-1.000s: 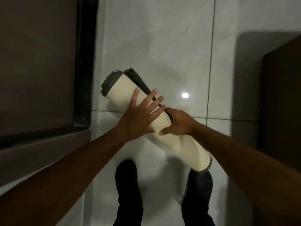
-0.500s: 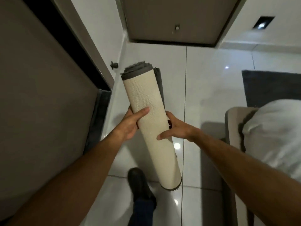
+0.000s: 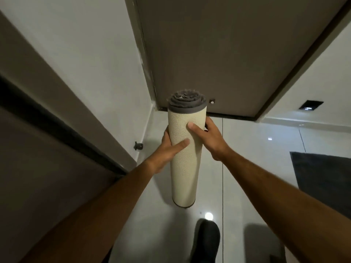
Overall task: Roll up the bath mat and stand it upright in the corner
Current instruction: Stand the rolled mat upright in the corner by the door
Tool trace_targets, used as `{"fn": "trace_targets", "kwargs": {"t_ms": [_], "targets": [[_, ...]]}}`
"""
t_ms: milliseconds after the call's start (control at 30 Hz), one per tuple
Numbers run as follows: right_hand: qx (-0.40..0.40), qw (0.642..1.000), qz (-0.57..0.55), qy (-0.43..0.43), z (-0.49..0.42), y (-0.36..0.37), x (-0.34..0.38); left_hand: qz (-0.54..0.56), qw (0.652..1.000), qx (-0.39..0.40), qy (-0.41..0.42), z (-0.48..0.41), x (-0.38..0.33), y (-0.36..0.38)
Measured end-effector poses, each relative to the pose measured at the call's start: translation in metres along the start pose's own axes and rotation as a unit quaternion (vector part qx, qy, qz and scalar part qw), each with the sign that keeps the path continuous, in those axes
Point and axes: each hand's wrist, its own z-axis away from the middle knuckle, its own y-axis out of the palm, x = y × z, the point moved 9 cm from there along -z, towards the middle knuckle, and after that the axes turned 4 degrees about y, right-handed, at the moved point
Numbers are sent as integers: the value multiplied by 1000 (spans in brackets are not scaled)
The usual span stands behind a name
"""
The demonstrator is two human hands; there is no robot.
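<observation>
Rolled cream bath mat (image 3: 184, 164), upright, off floor

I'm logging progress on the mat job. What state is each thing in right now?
Bath mat: fully rolled, held upright off the floor, not yet in the corner.
Left hand: gripping the roll's left side.
Right hand: gripping the roll's right side, higher up.
Door: shut.
Dark rug: lying flat on the floor.

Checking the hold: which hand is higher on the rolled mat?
The right hand: its grip sits nearer the mat's grey top end, while the left hand holds lower down.
</observation>
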Motion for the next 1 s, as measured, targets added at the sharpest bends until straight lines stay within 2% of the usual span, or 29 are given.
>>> {"fn": "trace_targets", "kwargs": {"t_ms": [133, 267, 367, 533, 667, 833, 1000], "targets": [[27, 1000, -9, 1, -73, -7, 15, 37, 997, -33, 51, -70, -35, -21], [58, 998, 27, 10, -160, -9, 27, 34, 995, -89, 32, -144, -47, -56], [105, 992, 58, 26, -226, -2, 36, 27, 995, -92, 24, -191, -44, -89], [165, 981, 91, 46, -331, 28, 38, 43, 992, -117, -13, -269, -24, -152], [191, 976, 97, 47, -406, 57, 32, 63, 983, -174, -15, -328, -7, -198], [239, 958, 125, 96, -490, 106, 9, 95, 971, -208, -67, -383, 30, -247], [230, 958, 93, 143, -541, 134, -18, 143, 950, -253, -112, -420, 58, -274]]}}
